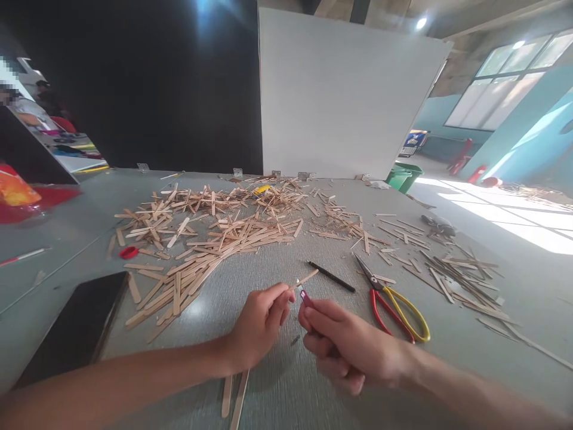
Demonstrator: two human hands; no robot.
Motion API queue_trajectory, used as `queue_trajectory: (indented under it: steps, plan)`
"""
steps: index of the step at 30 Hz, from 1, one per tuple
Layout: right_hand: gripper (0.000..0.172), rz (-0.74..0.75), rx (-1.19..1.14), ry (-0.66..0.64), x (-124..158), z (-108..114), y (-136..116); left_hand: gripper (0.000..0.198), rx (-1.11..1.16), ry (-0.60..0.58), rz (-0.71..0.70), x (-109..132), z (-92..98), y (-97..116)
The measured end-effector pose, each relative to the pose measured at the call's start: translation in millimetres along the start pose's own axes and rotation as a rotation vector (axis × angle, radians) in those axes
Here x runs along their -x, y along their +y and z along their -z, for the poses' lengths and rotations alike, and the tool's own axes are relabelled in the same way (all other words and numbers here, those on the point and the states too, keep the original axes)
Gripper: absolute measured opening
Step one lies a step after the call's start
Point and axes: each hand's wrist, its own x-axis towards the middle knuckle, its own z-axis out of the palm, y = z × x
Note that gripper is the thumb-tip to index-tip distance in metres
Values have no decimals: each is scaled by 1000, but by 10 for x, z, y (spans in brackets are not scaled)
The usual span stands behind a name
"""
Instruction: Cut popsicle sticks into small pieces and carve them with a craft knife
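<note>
Step, I judge: working the stick's end | left hand [262, 322] pinches wooden stick [307, 279] over worktop [268, 263] | right hand [344, 343] clasps purple tool [305, 297] just beneath it | next calls for steady tip alignment

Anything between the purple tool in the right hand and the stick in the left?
Nothing visible. The purple tool in the right hand sits close beside the stick pinched by the left hand. The black pen and scissors lie farther right.

- a craft workshop in a large hall
- heaps of flat pale wooden craft sticks [215, 233] on a grey worktable [277, 370]
- red-and-yellow-handled scissors [396, 301]
- tall factory-style windows [505, 77]
</note>
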Motion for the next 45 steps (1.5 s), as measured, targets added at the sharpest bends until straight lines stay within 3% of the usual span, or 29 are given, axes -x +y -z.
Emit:
queue_trajectory:
  steps: [5, 7, 11, 17, 19, 22, 28, 31, 36, 40, 45]
  plan:
    - [29, -254, 86, -171, 39, 149, -186, 40, -9, -24, -19, 7, 1, 7]
    - [30, -209, 30, -178, 12, 144, -140, 41, -6, -23, -18, 5, 9, -3]
    - [28, -26, -93, -54, -15, -15, 37, 44, 3, -15, -23, -2, 17, -28]
    - [29, -212, -50, -141, 40, 2, -106, 42, -3, -26, -37, 0, -6, -12]
    - [29, -149, -63, -109, 7, -25, -41, 42, -4, -15, -33, -1, -11, -11]
    - [29, 30, -64, 39, -41, -78, 80, 42, -8, -1, -32, 3, -13, -14]
    - [33, -277, 26, -206, 0, 225, -208, 37, -24, -38, -47, 28, -13, -10]
    - [30, -267, -17, -237, -39, 278, -178, 37, -38, -35, -43, 32, -8, -25]
    - [31, -79, -57, -75, -91, 110, 62, 39, -59, -42, -20, 34, -5, -48]
    - [30, -246, 106, -95, -12, 140, -143, 38, -88, -53, -6, 7, -22, -13]
    - [20, -204, 254, 123, 119, 74, -394, 45, -130, -66, 19, -43, -22, 15]
